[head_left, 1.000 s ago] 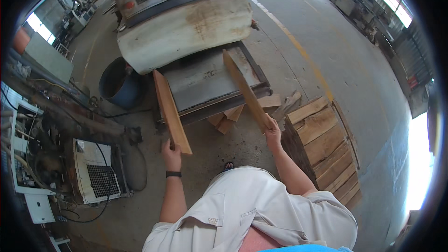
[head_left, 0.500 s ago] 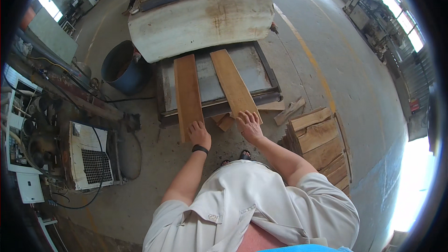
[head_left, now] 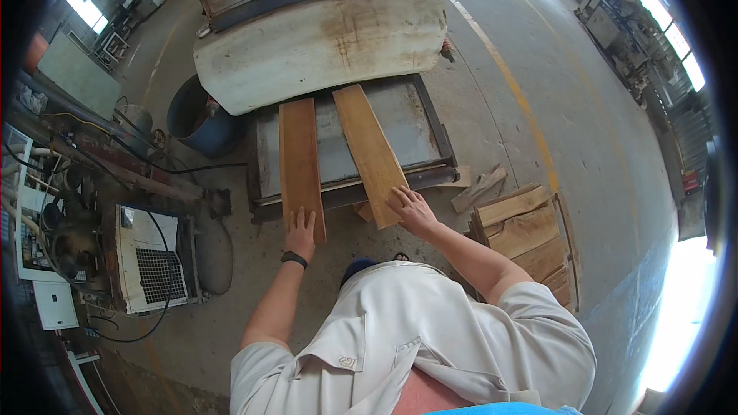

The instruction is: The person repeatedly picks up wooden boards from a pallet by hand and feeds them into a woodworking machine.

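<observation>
At frame centre, our left hand (head_left: 300, 232) and right hand (head_left: 412, 210) rest flat, grips wide, on the near ends of the left plank (head_left: 300, 160) and right plank (head_left: 369, 147) lying on the machine tabletop (head_left: 403, 119).

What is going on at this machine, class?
A person leans over a machine's flat metal bed with two wooden boards lying on it side by side. The left hand rests on the near end of the left board; the right hand presses the near end of the right board. More boards are stacked at the right.
</observation>
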`<state>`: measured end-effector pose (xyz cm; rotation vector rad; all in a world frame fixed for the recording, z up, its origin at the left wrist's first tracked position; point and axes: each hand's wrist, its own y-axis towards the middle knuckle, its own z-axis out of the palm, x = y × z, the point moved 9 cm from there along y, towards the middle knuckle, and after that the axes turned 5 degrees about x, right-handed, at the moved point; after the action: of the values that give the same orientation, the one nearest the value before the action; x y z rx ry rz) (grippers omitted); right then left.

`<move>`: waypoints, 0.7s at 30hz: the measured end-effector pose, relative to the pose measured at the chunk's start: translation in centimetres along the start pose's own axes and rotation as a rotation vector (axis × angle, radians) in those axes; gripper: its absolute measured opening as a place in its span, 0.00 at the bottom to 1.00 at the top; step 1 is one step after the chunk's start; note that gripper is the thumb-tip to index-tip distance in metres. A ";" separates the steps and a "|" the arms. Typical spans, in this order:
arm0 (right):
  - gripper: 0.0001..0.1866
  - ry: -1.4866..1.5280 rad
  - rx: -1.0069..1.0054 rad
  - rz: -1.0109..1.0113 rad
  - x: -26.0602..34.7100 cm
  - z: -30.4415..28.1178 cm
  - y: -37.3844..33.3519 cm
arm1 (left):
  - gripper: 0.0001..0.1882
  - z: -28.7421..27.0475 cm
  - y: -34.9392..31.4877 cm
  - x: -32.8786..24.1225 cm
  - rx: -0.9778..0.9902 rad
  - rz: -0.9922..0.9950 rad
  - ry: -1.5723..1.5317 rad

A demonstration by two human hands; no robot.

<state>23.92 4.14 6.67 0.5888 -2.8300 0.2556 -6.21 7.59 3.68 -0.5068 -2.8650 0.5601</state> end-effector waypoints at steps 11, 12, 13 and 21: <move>0.32 0.045 -0.005 0.078 -2.5 -0.8 10.6 | 0.50 -5.7 10.4 0.5 0.077 0.027 -0.152; 0.32 0.045 -0.003 0.081 -2.6 -1.0 11.8 | 0.51 -6.3 11.5 1.1 0.073 0.026 -0.176; 0.32 0.048 0.001 0.085 -2.8 -1.2 13.0 | 0.51 -6.7 12.6 1.6 0.073 0.030 -0.177; 0.34 0.034 0.001 0.143 -5.7 -1.9 21.9 | 0.49 -11.1 19.4 3.7 0.158 0.088 -0.201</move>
<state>20.37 26.47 4.34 0.3786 -2.8426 0.2891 -1.29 29.50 6.62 -0.5822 -2.9620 0.8920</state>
